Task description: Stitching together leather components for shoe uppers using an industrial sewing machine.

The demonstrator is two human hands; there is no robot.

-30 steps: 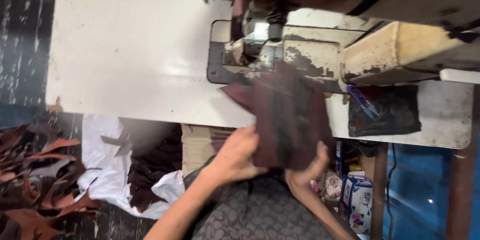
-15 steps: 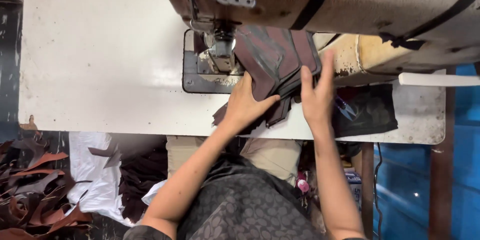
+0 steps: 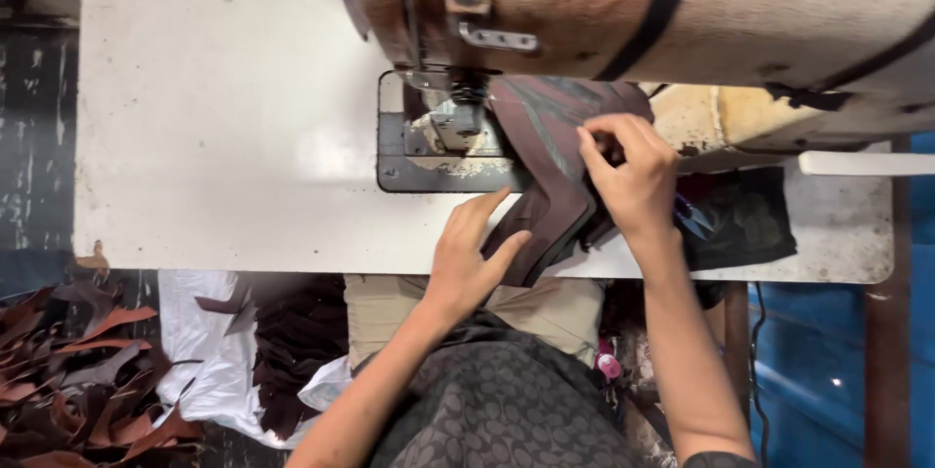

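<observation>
A dark maroon leather piece (image 3: 550, 151) lies on the bed of a worn sewing machine (image 3: 623, 10), its top end beside the needle and presser foot (image 3: 458, 112). My left hand (image 3: 472, 254) rests flat on the table with thumb and fingers against the lower left edge of the piece. My right hand (image 3: 633, 176) sits on the piece's right side, fingers curled and pinching its edge. The lower end of the piece hangs over the table's front edge.
The white table (image 3: 224, 117) spreads to the left. A metal plate (image 3: 429, 166) surrounds the needle. A dark cloth pile (image 3: 740, 220) lies at the right. Brown leather scraps (image 3: 68, 371) and a white sheet (image 3: 209, 361) lie on the floor at left.
The leather piece went from the table's front edge up under the machine head. My right hand shifted from flat to pinching the piece's edge, and my left hand slid down to its lower left.
</observation>
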